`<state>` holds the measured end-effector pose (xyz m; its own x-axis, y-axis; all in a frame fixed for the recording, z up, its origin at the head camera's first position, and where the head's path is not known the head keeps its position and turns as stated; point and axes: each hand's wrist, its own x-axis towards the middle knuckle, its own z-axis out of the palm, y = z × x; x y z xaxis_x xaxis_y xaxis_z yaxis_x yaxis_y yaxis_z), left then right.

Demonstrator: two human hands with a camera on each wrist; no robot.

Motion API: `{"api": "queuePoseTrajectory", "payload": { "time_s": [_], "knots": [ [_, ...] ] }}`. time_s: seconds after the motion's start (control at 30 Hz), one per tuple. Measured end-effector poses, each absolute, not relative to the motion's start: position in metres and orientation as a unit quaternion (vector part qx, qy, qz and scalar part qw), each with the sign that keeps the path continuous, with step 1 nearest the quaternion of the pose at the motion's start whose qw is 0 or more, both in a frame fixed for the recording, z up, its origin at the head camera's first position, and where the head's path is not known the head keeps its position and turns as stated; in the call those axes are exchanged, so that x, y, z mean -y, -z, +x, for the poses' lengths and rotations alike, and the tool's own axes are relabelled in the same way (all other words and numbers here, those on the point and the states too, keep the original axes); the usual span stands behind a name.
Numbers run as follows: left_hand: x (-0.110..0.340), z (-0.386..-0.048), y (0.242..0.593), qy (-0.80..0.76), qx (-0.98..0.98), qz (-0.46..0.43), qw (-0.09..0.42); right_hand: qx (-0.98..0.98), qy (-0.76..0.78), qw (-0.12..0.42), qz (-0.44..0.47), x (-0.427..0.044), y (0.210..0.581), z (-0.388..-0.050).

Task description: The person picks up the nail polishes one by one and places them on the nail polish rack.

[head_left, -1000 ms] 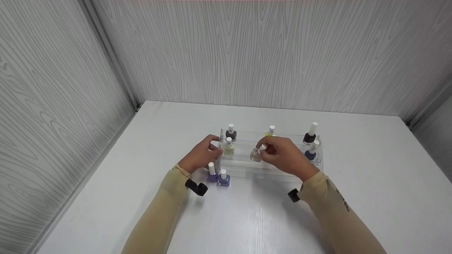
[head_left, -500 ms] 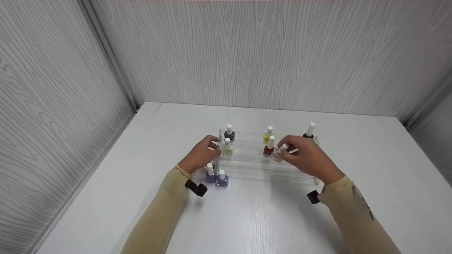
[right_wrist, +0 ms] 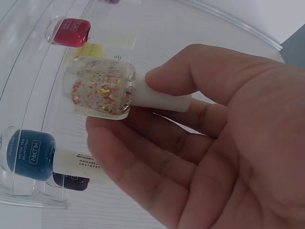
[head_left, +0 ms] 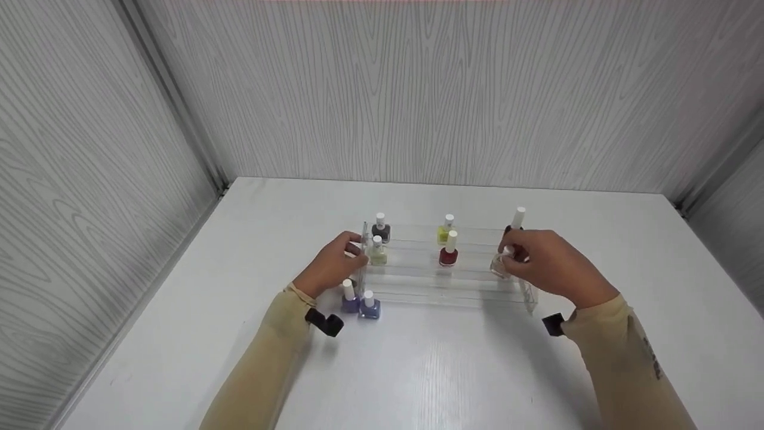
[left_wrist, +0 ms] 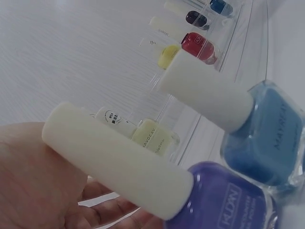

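In the right wrist view my right hand (right_wrist: 190,143) pinches the white cap of a clear nail polish bottle (right_wrist: 102,88) with red and gold glitter. The head view has this hand (head_left: 552,263) at the right part of a clear stepped rack (head_left: 441,295). My left hand (head_left: 331,263) holds the rack's left end, thumb in front. Red nail polish (head_left: 448,257) stands mid-rack, with yellow nail polish (head_left: 443,233) behind it. Pale yellow-green nail polish (head_left: 378,255) and dark grey nail polish (head_left: 381,232) stand at the left.
Purple nail polish (left_wrist: 224,200) and blue nail polish (left_wrist: 267,136) stand by the rack's left front corner. A teal-blue bottle (right_wrist: 31,155) and a dark bottle (right_wrist: 71,181) are at its right end. A wood-grain wall (head_left: 418,89) rises behind the white table.
My right hand has moved right along the rack with the glitter nail polish, uncovering the red and yellow bottles. My left hand has stayed at the rack's left end.
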<state>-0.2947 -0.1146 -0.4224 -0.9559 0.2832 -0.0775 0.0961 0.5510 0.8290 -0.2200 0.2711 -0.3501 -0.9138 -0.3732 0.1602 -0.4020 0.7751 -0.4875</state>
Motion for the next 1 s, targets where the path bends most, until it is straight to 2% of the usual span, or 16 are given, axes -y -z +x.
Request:
{"api": "queuePoseTrajectory", "payload": {
  "time_s": [0.63,1.0],
  "knots": [
    [0.112,-0.293,0.422,-0.492,-0.858,0.104,0.1,0.974,-0.139,-0.054,0.173,-0.277,0.355,-0.22],
    [0.113,-0.295,0.424,-0.494,-0.857,0.105,0.103,0.976,-0.117,-0.038,0.179,-0.273,0.362,-0.219]
  ]
}}
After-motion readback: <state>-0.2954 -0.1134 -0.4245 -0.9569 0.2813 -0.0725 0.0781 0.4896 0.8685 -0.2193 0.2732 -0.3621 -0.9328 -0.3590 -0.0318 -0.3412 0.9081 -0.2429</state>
